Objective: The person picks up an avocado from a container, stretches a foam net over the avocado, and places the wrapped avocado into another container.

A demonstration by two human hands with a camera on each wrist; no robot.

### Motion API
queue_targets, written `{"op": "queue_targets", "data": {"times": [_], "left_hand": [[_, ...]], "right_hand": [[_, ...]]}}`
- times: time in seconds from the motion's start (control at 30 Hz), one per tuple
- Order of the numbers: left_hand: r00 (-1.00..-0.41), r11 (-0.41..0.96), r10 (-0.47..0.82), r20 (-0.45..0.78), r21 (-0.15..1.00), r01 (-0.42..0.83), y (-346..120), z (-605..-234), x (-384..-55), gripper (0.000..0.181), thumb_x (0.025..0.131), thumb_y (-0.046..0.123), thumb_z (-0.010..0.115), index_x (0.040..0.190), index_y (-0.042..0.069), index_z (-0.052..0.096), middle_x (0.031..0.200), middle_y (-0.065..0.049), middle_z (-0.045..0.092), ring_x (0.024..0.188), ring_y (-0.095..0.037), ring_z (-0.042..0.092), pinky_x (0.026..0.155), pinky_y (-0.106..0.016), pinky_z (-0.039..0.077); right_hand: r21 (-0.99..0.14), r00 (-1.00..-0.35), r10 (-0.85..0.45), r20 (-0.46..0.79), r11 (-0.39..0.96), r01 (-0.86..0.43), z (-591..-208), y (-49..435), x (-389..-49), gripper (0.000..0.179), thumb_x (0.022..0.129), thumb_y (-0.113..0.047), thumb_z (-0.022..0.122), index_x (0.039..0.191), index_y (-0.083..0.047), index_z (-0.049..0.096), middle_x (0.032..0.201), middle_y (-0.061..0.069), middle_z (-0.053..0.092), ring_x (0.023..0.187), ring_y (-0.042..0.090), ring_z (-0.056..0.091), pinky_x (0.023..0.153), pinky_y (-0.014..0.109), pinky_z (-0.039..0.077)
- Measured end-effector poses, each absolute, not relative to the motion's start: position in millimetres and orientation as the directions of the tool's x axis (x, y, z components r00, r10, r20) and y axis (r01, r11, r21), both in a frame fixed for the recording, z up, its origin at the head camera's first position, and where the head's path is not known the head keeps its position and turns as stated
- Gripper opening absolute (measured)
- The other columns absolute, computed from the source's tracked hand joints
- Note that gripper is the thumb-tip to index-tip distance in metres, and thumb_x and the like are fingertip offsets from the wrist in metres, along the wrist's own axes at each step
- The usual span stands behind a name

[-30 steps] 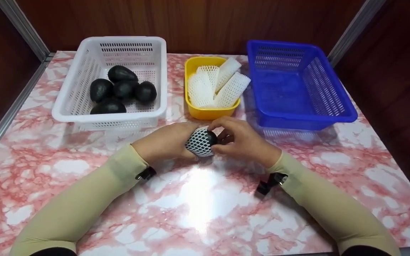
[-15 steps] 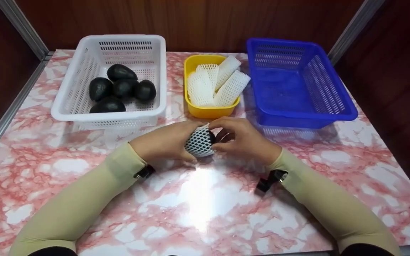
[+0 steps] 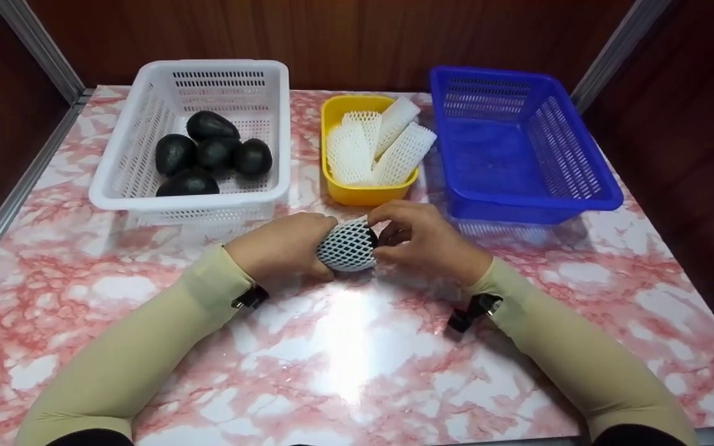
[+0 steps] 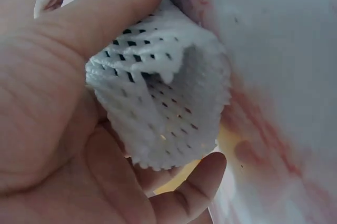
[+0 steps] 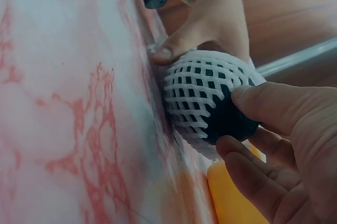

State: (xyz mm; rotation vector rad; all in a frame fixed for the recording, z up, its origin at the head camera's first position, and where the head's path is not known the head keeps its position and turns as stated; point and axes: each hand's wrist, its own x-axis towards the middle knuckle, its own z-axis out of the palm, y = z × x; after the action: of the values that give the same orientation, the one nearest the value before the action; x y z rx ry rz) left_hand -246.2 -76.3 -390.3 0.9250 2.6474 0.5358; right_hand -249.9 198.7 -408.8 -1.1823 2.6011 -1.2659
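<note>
A dark avocado (image 5: 231, 121) sits inside a white foam net sleeve (image 3: 347, 246), its right end bare. My left hand (image 3: 282, 246) grips the netted avocado from the left, thumb on the near side. In the left wrist view, the sleeve's other end (image 4: 197, 87) gapes loose and hollow beyond the fruit. At the bare end, my right hand (image 3: 425, 241) pinches the sleeve's edge with thumb and fingers, fingertips also against the avocado. Some right fingers are partly hidden behind the fruit.
Behind on the left, a white basket (image 3: 189, 204) holds several avocados (image 3: 211, 126). A yellow tub (image 3: 366, 196) with several foam net sleeves (image 3: 403, 155) stands in the middle, beside a blue basket (image 3: 518, 204) on the right. All rest on a marbled table (image 3: 270, 371).
The sleeve has been drawn rightward over the avocado, so less of its dark end shows in the head view. My left hand has shifted slightly left; the baskets stay put.
</note>
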Motion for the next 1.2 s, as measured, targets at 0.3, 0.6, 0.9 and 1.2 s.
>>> {"op": "queue_targets", "data": {"times": [0.3,0.6,0.9,1.2], "left_hand": [[-0.740,0.666,0.668,-0.083,0.510,0.544,-73,-392,-245,0.058,0.080,0.027,0.094,0.128,0.011,0.065,0.121,-0.005,0.073,0.109,-0.026,0.069,0.105,-0.047,0.056],[-0.693,0.559,0.721,0.021,0.574,0.598,-66,-399,-245,0.075,0.084,0.033,0.095,0.149,0.019,0.059,0.137,0.000,0.070,0.127,-0.023,0.067,0.118,-0.045,0.052],[-0.732,0.668,0.668,-0.131,0.539,0.513,-72,-389,-245,0.097,0.074,0.023,0.101,0.157,0.016,0.051,0.144,-0.005,0.067,0.130,-0.025,0.064,0.120,-0.047,0.050],[-0.773,0.772,0.606,-0.187,0.375,0.514,-76,-389,-245,0.056,0.080,0.028,0.092,0.124,0.006,0.064,0.117,-0.012,0.072,0.103,-0.031,0.068,0.097,-0.050,0.057]], "right_hand": [[-0.677,-0.695,-0.638,0.332,0.352,-0.646,-409,198,-248,0.045,0.084,0.005,0.090,0.126,0.001,0.075,0.125,0.017,0.076,0.095,0.027,0.080,0.085,0.031,0.067],[-0.631,-0.688,-0.644,0.334,0.390,-0.671,-411,199,-250,0.047,0.083,0.006,0.087,0.129,-0.002,0.076,0.129,0.014,0.077,0.104,0.024,0.077,0.089,0.031,0.066],[-0.664,-0.741,-0.607,0.286,0.433,-0.610,-409,201,-250,0.043,0.083,0.006,0.087,0.123,-0.001,0.076,0.119,0.014,0.079,0.097,0.026,0.079,0.085,0.037,0.068],[-0.651,-0.761,-0.599,0.249,0.478,-0.590,-408,200,-250,0.044,0.082,0.004,0.087,0.125,0.000,0.075,0.121,0.016,0.079,0.102,0.028,0.080,0.090,0.036,0.067]]}}
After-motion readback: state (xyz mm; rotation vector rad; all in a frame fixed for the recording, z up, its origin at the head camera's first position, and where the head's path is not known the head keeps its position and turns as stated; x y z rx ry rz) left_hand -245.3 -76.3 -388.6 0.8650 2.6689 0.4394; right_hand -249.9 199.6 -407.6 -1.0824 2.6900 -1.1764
